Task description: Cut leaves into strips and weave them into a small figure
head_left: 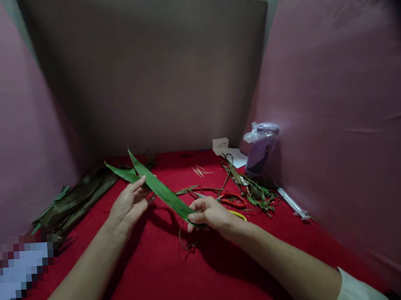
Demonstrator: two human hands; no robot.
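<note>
A long green leaf is held above the red tablecloth, slanting from upper left to lower right. My right hand pinches its lower end, fingers curled round it. My left hand supports the leaf near its middle, thumb and fingers touching the blade from below. A second green leaf tip sticks out behind the left hand. A thin dry strand dangles under the right hand.
A pile of dark leaves lies at the left. Orange-handled scissors, leaf scraps, toothpicks, a purple wrapped bottle, paper notes and a white syringe-like tube lie at right. Pink cloth walls and a brown board enclose the table.
</note>
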